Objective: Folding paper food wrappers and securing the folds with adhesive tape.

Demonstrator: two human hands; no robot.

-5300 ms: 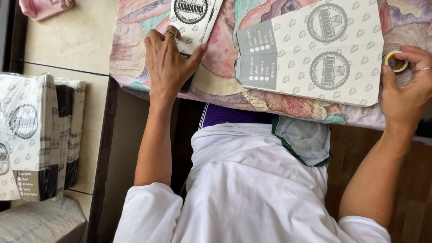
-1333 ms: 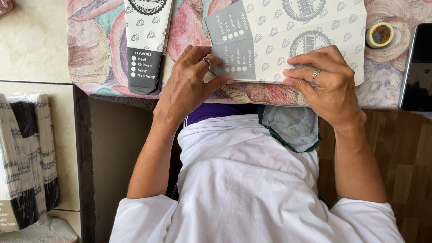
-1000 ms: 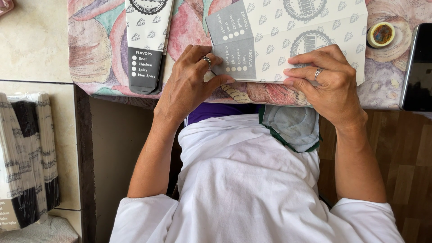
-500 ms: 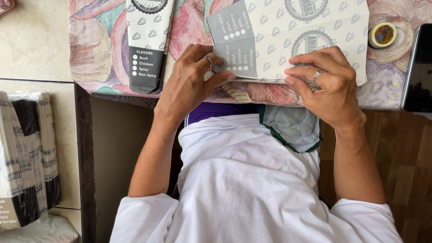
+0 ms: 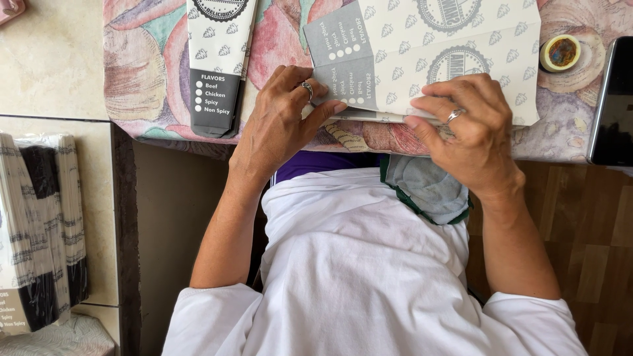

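Grey and white printed paper, that's what both hands were working on: a flat sheet [image 5: 428, 53] patterned with little leaf shapes and round stamps, lying on the near edge of a table covered with a pink, teal and tan painted-looking cloth [image 5: 142, 72]. The left hand [image 5: 280, 122] was pressed down on the sheet's grey corner panel, fingers curled and pinching the folded edge, a ring on one finger. The right hand [image 5: 468, 128] lay over the sheet's lower edge, fingers bent and gripping that edge too, also wearing a ring. So both hands were closed on the same sheet, right at the table's front rim above the person's lap. Just left of it sat a narrow folded sleeve [image 5: 216, 62] of the same paper, white up top with a dark grey bottom panel, apart from the left hand. Off to the right was a small roll of tape [image 5: 560, 53], and past that a dark phone [image 5: 612, 99] at the picture's edge. Below the hands you could see a white shirt [image 5: 356, 264] with a grey-green cloth [image 5: 425, 188] tucked near the right wrist. Way off left, a wrapped stack of the same sleeves [image 5: 39, 231] stood on the pale tiled floor [image 5: 49, 59].
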